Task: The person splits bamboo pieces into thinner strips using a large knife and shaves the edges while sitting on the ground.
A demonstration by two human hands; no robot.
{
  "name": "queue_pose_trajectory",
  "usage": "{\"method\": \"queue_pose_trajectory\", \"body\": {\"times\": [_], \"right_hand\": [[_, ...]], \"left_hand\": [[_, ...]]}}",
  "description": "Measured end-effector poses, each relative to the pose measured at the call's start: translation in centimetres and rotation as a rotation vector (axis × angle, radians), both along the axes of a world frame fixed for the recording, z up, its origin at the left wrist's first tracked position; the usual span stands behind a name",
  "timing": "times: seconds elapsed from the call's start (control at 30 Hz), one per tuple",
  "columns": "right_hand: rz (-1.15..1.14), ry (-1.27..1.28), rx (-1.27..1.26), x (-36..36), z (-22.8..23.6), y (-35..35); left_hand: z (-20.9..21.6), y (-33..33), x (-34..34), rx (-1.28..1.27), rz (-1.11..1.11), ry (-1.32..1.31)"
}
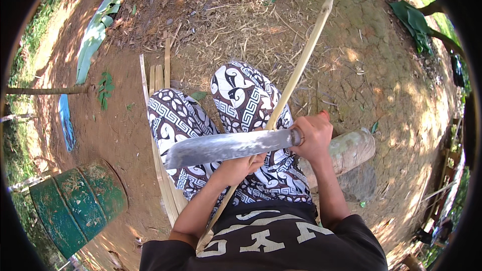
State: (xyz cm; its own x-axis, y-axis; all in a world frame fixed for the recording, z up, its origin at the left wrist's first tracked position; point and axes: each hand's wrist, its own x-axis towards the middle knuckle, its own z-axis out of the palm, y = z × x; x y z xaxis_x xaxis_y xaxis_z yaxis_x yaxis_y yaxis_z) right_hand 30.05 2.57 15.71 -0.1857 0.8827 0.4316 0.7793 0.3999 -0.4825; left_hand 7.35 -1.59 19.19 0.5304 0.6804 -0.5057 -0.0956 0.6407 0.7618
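A machete (228,147) with a broad, worn grey blade lies across my lap area, its tip toward the left. My right hand (314,133) is closed around its handle, whose red end shows past the fingers. Below the blade my left hand (238,170) is wrapped round a long, pale bamboo pole (305,55). The pole slants from beside my waist up to the far right, with a knot near its far end. Close to my right hand, the blade crosses over the pole; whether its edge touches the pole I cannot tell. The blade hides part of my left fingers.
Several split bamboo strips (161,76) lie beside my left leg. A log (346,154) and a grey stone (358,182) are at my right. Left of me are a green metal drum (80,206), blue string (66,123) and long leaves (94,35). Shavings (246,32) cover the ground ahead.
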Motion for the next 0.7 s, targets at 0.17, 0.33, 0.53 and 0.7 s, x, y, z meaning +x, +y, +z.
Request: {"method": "queue_pose_trajectory", "body": {"times": [0.17, 0.33, 0.53, 0.7], "right_hand": [[-0.059, -0.08, 0.087, 2.3, -1.3, 0.5], [-0.16, -0.142, 0.072, 4.4, -2.2, 0.3], [-0.272, -0.245, 0.015, 8.8, -3.1, 0.7], [-0.263, -0.114, -0.083, 6.6, -1.9, -0.3]], "left_hand": [[0.7, 0.5, 1.1, 0.016, -0.101, 0.121], [0.9, 0.0, 1.5, -0.057, -0.129, 0.108], [1.7, -0.8, 1.1, -0.128, -0.07, 0.028], [2.8, -0.5, 1.1, -0.183, -0.013, -0.016]]}}
